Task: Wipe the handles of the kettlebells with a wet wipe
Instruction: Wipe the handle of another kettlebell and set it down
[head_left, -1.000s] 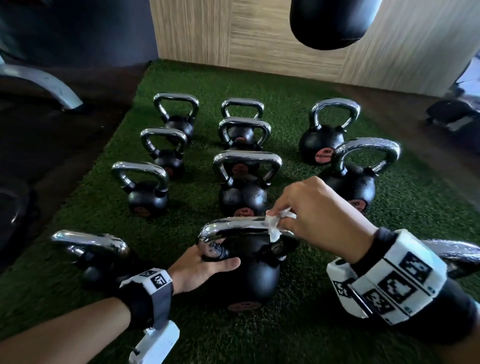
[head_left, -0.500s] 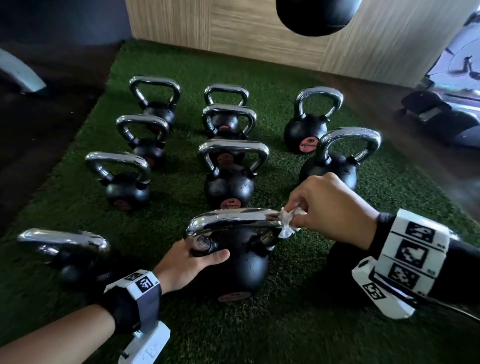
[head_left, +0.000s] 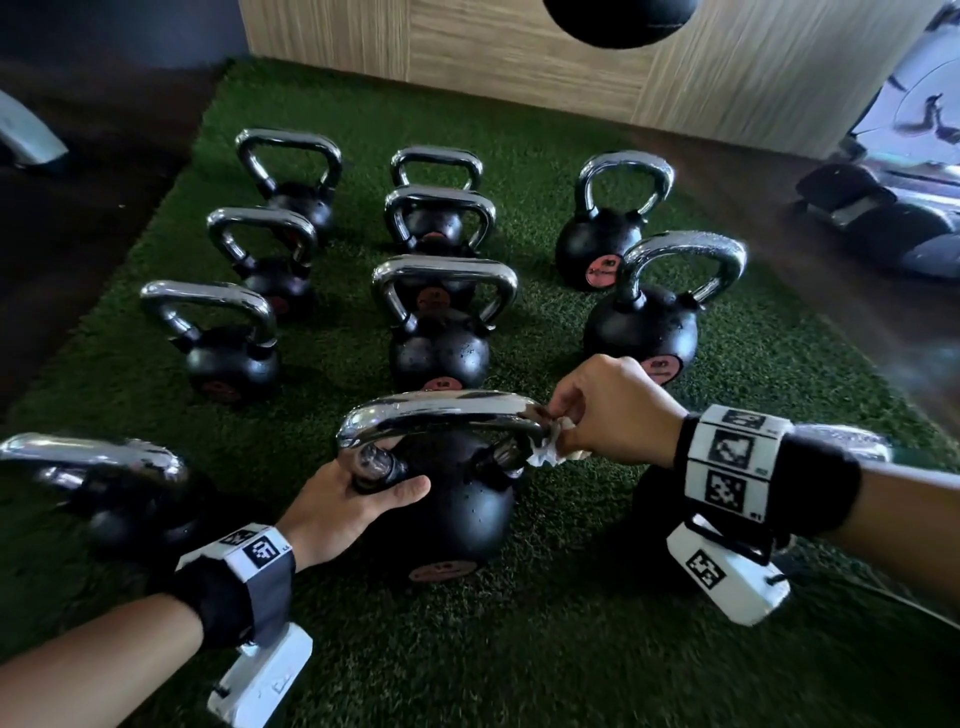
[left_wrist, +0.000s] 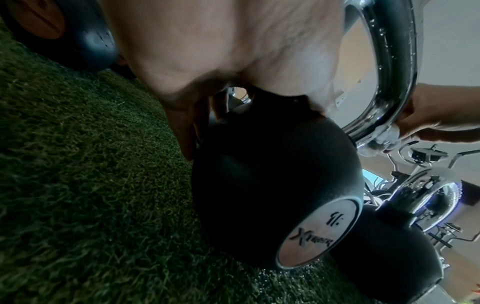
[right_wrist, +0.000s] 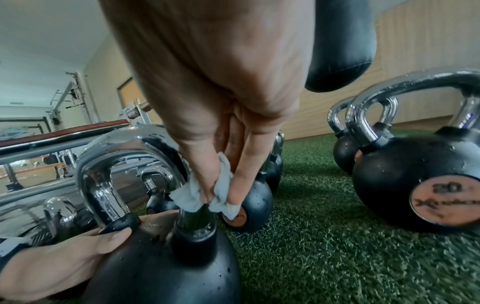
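Observation:
The nearest black kettlebell (head_left: 447, 514) stands on the green turf with its chrome handle (head_left: 441, 415) across the middle of the head view. My right hand (head_left: 602, 410) pinches a crumpled white wet wipe (head_left: 550, 449) around the handle's right leg, just above the ball (right_wrist: 166, 273); the wipe (right_wrist: 197, 193) wraps that leg under my fingers. My left hand (head_left: 353, 499) grips the base of the handle's left leg, thumb lying on the ball. Water drops sit on the chrome. In the left wrist view the kettlebell's label disc (left_wrist: 319, 232) faces the camera.
Several more chrome-handled kettlebells (head_left: 441, 327) stand in rows behind, one at the left (head_left: 119, 493) and one behind my right wrist (head_left: 841, 441). A black punching bag (head_left: 618, 21) hangs above the wooden wall. Gym machines (head_left: 893, 208) stand on the dark floor at the right.
My right hand slid the wipe from the top right of the handle down round the bend onto its right leg. The left hand kept its grip. The head view shifted slightly.

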